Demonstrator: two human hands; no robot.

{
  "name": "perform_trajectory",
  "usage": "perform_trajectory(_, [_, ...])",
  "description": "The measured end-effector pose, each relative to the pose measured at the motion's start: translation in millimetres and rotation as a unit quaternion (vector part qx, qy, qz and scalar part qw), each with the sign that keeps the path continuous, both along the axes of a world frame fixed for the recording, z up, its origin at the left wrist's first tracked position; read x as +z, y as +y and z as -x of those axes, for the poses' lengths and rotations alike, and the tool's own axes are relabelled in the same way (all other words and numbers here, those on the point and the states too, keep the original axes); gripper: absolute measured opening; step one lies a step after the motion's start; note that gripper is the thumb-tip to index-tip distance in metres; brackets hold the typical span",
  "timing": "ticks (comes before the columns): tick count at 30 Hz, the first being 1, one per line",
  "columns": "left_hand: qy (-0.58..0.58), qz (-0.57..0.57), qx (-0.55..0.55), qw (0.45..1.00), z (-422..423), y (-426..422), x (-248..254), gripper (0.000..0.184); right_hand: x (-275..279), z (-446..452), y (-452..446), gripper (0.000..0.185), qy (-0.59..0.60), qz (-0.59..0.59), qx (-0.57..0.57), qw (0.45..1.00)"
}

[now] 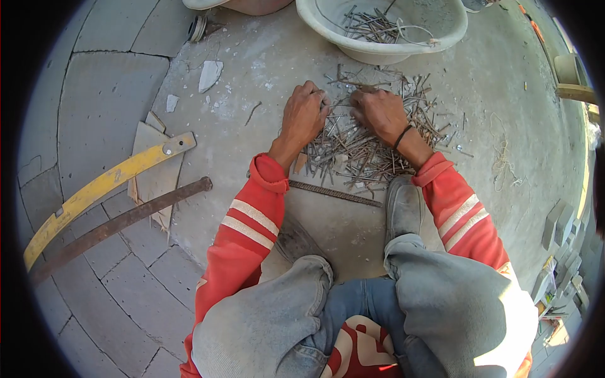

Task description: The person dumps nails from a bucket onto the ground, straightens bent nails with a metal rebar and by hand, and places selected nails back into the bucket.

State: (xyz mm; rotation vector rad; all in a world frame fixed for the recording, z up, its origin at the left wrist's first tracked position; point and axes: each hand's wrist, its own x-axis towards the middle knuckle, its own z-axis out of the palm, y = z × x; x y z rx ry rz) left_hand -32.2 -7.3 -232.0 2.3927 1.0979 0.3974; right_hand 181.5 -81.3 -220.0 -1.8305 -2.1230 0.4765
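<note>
A spread of rusty nails [368,154] lies on the concrete floor between my shoes. My left hand [306,113] is at the pile's left edge, fingers curled closed with the thumb side facing inward. Level with it, my right hand [382,116] hovers over or rests on the upper part of the pile, its fingers bent down and closed. Thin nail-like pieces show in the gap between the hands, but whether they are gripped is unclear. My fingertips are mostly hidden. A ribbed steel bar [334,193] lies just below the pile.
Beyond the pile stands a white basin [382,51] holding more nails and a wire loop. A yellow metal bar [107,183] and a rusty rod [126,220] lie at left over a broken board [151,173]. Tangled string [502,157] and stacked grey blocks [561,230] are at right.
</note>
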Motion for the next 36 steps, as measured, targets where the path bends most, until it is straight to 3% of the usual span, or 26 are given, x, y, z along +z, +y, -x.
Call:
perform_trajectory(4, [-0.01, -0.008, -0.014, 1.0, 6, -1, 8, 0.012, 1, 12, -1, 0.019, -0.042, 0.07, -0.026, 0.996])
perform_trajectory(6, [-0.051, 0.031, 0.017, 0.998, 12, -2, 13, 0.011, 7, 15, -3, 0.018, 0.037, -0.043, -0.044, 0.997])
perform_trajectory(11, [-0.118, 0.118, 0.126, 0.978, 32, -3, 21, 0.011, 24, 11, -10, 0.019, 0.066, -0.035, -0.048, 0.996])
perform_trajectory(13, [-0.089, -0.035, 0.145, 0.985, 39, -7, 16, 0.014, 22, 14, -15, 0.02, 0.076, -0.04, -0.03, 0.996])
perform_trajectory(15, [-0.087, -0.01, 0.105, 0.991, 39, -18, 14, 0.016, 13, 18, -20, 0.021, 0.057, 0.036, 0.015, 0.998])
perform_trajectory(19, [-0.043, 0.003, 0.032, 0.999, 27, -42, 9, 0.019, -3, 29, -14, 0.021, 0.032, 0.019, 0.013, 0.999])
perform_trajectory(22, [-0.029, 0.011, 0.046, 0.998, 22, -49, 7, 0.02, -8, 32, -11, 0.021, -0.012, 0.002, 0.045, 0.999])
perform_trajectory(27, [0.011, -0.001, 0.048, 0.999, 24, -50, 17, 0.021, 26, 19, -18, 0.013, 0.048, -0.041, -0.005, 0.998])
perform_trajectory(29, [0.027, 0.003, 0.055, 0.998, 26, -51, 18, 0.019, 83, 13, -23, 0.013, 0.171, -0.135, -0.031, 0.975])
perform_trajectory(31, [0.003, 0.003, 0.064, 0.998, 30, -51, 16, 0.019, 146, 6, -18, 0.016, 0.192, -0.261, -0.081, 0.943])
perform_trajectory(33, [-0.02, 0.005, 0.071, 0.997, 35, -51, 10, 0.019, 176, -19, 5, 0.016, 0.069, -0.386, -0.129, 0.911])
perform_trajectory(36, [-0.052, -0.015, 0.076, 0.996, 41, -48, 5, 0.019, 181, -43, 31, 0.031, 0.006, -0.407, -0.147, 0.901])
